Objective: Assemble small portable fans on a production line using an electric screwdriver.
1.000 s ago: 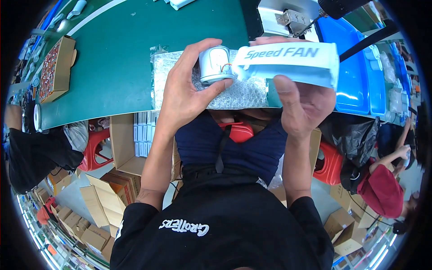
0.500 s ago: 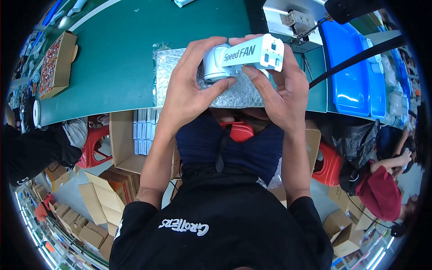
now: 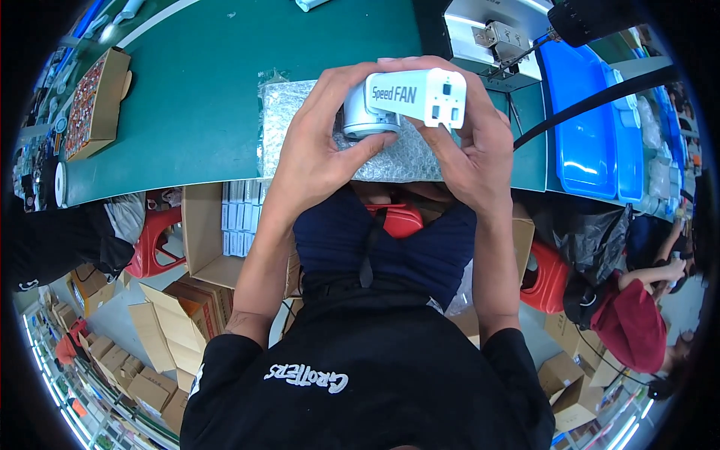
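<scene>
Between both hands, above the bench, I hold a small white handheld fan [image 3: 390,96] with a round pale-blue body and a square-ended handle. Three square openings show in the handle's end, which faces me. My left hand [image 3: 321,154] wraps the round body, its thumb along the lower edge and its fingers over the far side. My right hand [image 3: 480,154] closes round the handle, with the thumb under it and the fingers partly hidden behind. Beneath the fan lies a sheet of bubble wrap [image 3: 281,127] on the green bench top [image 3: 191,112].
A carton of small reddish parts [image 3: 94,101] stands at the bench's left. A metal fixture [image 3: 506,41], a black-handled screwdriver-like tool [image 3: 581,16] and a blue tray [image 3: 581,127] are at the right. Below the bench edge, an open carton [image 3: 202,247] holds several pale boxes. Another person [image 3: 630,319] sits at right.
The fan has turned in my hands: its handle end has swung down and toward me, so the end openings face me more squarely. Both hands keep their hold.
</scene>
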A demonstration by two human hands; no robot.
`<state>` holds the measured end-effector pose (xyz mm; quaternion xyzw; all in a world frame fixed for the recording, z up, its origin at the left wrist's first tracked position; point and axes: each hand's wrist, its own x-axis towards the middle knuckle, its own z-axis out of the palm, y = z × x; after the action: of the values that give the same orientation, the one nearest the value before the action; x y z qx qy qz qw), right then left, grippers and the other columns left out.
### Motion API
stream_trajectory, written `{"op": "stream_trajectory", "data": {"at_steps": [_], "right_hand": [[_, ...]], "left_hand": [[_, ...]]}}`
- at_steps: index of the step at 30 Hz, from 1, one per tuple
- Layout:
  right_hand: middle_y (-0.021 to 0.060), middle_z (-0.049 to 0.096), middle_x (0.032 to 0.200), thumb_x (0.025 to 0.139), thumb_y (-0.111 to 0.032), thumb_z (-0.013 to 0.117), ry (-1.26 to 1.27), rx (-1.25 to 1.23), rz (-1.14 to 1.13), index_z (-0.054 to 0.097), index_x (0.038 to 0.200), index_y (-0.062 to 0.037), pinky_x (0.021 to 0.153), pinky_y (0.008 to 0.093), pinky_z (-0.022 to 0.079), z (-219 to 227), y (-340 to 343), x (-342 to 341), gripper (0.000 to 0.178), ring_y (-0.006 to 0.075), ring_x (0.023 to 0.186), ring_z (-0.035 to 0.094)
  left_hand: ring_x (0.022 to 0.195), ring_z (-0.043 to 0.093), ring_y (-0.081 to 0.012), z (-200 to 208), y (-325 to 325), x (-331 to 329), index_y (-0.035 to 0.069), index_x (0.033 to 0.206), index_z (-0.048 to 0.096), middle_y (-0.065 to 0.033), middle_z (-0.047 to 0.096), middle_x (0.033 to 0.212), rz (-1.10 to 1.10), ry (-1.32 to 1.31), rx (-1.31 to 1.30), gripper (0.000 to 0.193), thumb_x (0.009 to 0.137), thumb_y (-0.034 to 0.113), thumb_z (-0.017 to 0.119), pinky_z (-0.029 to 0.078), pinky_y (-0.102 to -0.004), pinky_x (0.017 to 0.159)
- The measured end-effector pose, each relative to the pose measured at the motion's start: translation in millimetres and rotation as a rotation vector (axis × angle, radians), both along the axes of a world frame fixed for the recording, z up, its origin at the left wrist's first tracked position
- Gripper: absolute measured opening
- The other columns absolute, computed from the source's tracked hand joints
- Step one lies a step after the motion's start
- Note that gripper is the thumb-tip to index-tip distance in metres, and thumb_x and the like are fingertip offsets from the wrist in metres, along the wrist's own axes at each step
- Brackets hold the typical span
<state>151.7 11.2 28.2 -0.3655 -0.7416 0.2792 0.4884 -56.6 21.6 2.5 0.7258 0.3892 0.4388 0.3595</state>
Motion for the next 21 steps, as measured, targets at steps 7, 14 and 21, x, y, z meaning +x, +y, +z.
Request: {"op": "stream_trajectory", "data": {"at_steps": [7,14,21], "right_hand": [[0.0153,0.072,0.127,0.089,0.004,0.071,0.109,-0.080,0.037,0.065,0.136,-0.0021,0.101,0.0411,0.058,-0.7,0.3,-1.2,0.048,0.0301,0.116,0.073],[0.0145,0.073,0.124,0.091,0.000,0.072,0.147,-0.098,0.060,0.064,0.135,-0.0016,0.102,0.0382,0.056,1.0,4.7,-3.4,0.045,0.0279,0.116,0.073],[0.0141,0.072,0.123,0.090,-0.004,0.076,0.172,-0.194,0.005,0.064,0.135,-0.0005,0.103,0.0381,0.056,4.7,-2.0,-2.1,0.047,0.0274,0.114,0.073]], "left_hand": [[0.124,0.061,-0.0262,1.5,-0.6,0.0,0.005,0.145,0.058,-0.0120,0.063,0.132,0.000,-0.016,-0.029,0.076,0.076,0.013,0.089,0.047,-0.0389,0.107],[0.123,0.064,-0.0310,-1.5,2.6,-0.1,0.007,0.142,0.059,-0.0143,0.063,0.134,0.008,-0.036,0.006,0.072,0.075,0.006,0.086,0.052,-0.0398,0.101],[0.124,0.063,-0.0317,0.8,0.4,0.6,0.007,0.141,0.060,-0.0143,0.063,0.134,0.005,-0.018,-0.011,0.072,0.074,0.006,0.087,0.051,-0.0403,0.103]]}}
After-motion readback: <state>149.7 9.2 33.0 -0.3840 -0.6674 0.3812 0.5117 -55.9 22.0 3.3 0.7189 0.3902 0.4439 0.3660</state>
